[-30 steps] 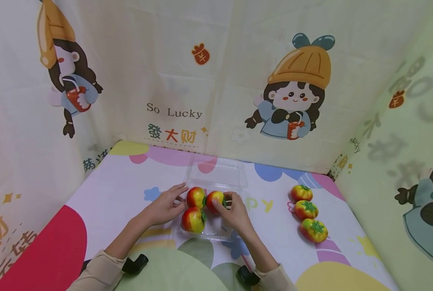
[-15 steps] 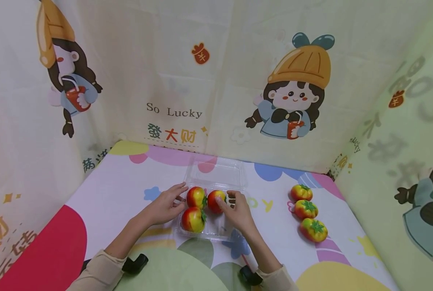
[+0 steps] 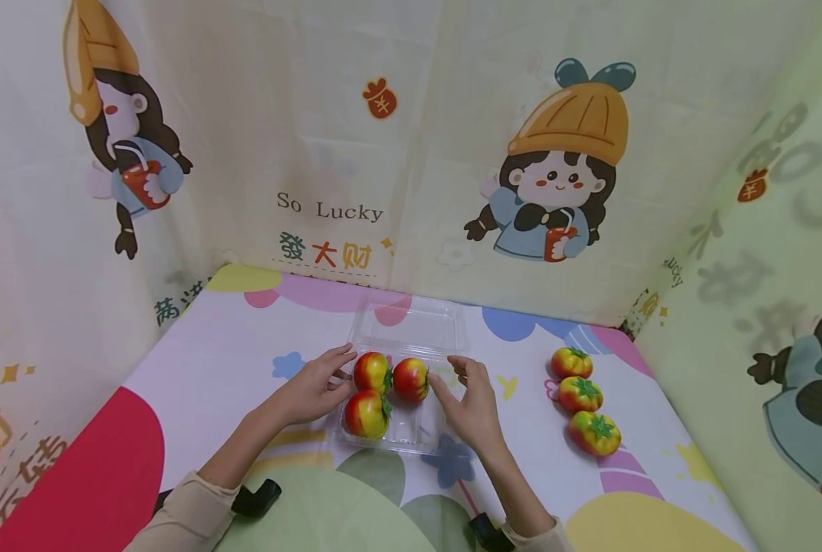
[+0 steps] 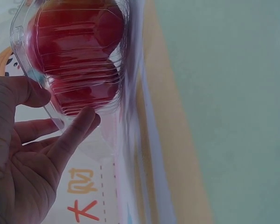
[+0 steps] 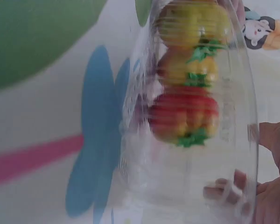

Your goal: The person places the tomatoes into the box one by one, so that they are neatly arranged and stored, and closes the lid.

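A clear plastic clamshell box [image 3: 400,446] lies with its lid [image 3: 411,326] folded back on the table. Three glossy red-and-yellow tomatoes with green leafy tops sit inside: two stacked along the left side, the front one [image 3: 366,415] nearer me, and a third tomato [image 3: 410,380] at the back right. At the box's left edge, my left hand [image 3: 312,389] touches the rim and side wall with thumb and relaxed fingers. Beside the right edge, my right hand [image 3: 471,402] is spread and holds nothing; its thumb points toward the third tomato, apart from it.
Several printed shapes cover the tablecloth. To the right, three more tomatoes [image 3: 580,395] stand in a row. A printed cloth wall [image 3: 425,153] rises behind the table, with others at both sides. Dark wrist straps [image 3: 258,500] show at the sleeves.
My right hand has let go of the third tomato and drawn away to the right. That tomato now rests in the box's back right. My left hand has stayed in place.
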The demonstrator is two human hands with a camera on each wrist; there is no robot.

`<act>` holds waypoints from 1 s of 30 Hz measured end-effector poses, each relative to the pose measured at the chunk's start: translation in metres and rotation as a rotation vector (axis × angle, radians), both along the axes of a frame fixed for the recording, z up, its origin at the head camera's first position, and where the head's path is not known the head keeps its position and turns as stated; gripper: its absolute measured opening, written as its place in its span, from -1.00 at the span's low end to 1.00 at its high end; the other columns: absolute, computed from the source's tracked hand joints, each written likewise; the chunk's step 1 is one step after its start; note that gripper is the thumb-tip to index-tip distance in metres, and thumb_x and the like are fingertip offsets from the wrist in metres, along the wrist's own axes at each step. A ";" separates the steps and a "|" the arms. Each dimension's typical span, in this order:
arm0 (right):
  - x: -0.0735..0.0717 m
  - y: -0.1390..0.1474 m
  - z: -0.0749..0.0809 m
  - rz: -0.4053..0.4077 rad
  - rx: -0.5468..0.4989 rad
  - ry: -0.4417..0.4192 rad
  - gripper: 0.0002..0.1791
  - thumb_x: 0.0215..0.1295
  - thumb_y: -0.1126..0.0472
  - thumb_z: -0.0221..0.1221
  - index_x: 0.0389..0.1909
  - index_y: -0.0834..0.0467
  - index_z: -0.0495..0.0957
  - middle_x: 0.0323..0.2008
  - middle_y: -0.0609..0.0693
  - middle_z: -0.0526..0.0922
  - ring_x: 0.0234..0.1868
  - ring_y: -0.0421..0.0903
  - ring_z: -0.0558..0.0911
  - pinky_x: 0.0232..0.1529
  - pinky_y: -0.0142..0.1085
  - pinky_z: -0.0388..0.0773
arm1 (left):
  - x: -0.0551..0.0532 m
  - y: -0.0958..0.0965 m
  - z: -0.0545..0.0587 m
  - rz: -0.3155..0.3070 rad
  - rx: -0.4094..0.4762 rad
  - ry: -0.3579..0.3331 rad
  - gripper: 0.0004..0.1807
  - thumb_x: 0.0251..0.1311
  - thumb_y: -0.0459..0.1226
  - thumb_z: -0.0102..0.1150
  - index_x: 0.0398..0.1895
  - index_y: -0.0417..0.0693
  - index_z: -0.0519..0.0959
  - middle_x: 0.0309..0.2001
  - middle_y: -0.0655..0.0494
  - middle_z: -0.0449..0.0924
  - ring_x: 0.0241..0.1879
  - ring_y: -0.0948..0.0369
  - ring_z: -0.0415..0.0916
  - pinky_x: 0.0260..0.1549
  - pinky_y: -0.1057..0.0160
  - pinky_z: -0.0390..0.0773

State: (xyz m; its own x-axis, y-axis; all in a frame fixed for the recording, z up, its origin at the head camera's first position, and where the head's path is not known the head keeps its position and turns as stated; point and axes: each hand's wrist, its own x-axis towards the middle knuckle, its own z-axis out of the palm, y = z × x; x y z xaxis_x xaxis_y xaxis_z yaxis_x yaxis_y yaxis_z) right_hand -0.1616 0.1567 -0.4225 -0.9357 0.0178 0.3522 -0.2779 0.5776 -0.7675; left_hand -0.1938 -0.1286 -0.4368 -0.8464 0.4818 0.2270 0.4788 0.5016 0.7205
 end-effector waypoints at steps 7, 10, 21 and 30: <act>0.003 0.016 0.002 -0.045 0.007 0.019 -0.48 0.27 0.23 0.38 0.17 0.35 0.49 0.10 0.28 0.55 0.16 0.23 0.56 0.29 0.07 0.52 | 0.001 0.000 0.001 0.001 -0.002 -0.009 -0.38 0.32 -0.36 0.11 0.43 -0.45 0.33 0.49 -0.36 0.21 0.04 -0.03 0.68 -0.02 0.09 0.72; 0.004 0.022 0.001 -0.066 0.023 0.020 -0.48 0.27 0.23 0.38 0.17 0.36 0.50 0.10 0.28 0.55 0.17 0.21 0.57 0.30 0.06 0.52 | 0.001 0.000 0.001 0.004 -0.004 -0.012 -0.38 0.32 -0.36 0.12 0.43 -0.44 0.33 0.50 -0.35 0.21 0.05 -0.02 0.68 -0.03 0.10 0.72; 0.010 0.044 -0.002 -0.118 0.001 0.059 -0.52 0.27 0.27 0.37 0.13 0.39 0.51 0.08 0.29 0.56 0.13 0.20 0.57 0.29 0.08 0.50 | 0.001 -0.001 0.000 0.007 -0.003 -0.011 -0.38 0.33 -0.35 0.12 0.43 -0.43 0.33 0.49 -0.35 0.22 0.05 -0.03 0.68 -0.03 0.10 0.72; 0.013 0.055 -0.001 -0.154 0.003 0.006 -0.51 0.30 0.21 0.36 0.16 0.37 0.51 0.11 0.29 0.55 0.18 0.22 0.56 0.32 0.07 0.48 | 0.000 -0.001 -0.001 0.011 -0.008 -0.016 -0.37 0.33 -0.34 0.13 0.44 -0.40 0.33 0.51 -0.33 0.20 0.06 -0.02 0.67 -0.02 0.10 0.72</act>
State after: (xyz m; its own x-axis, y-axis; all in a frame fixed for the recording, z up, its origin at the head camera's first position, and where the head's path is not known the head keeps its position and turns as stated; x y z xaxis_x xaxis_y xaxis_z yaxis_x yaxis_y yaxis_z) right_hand -0.1484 0.2114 -0.4237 -0.9199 0.1601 0.3580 -0.1902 0.6163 -0.7642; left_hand -0.1934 -0.1291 -0.4383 -0.8552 0.4739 0.2097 0.4617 0.5130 0.7237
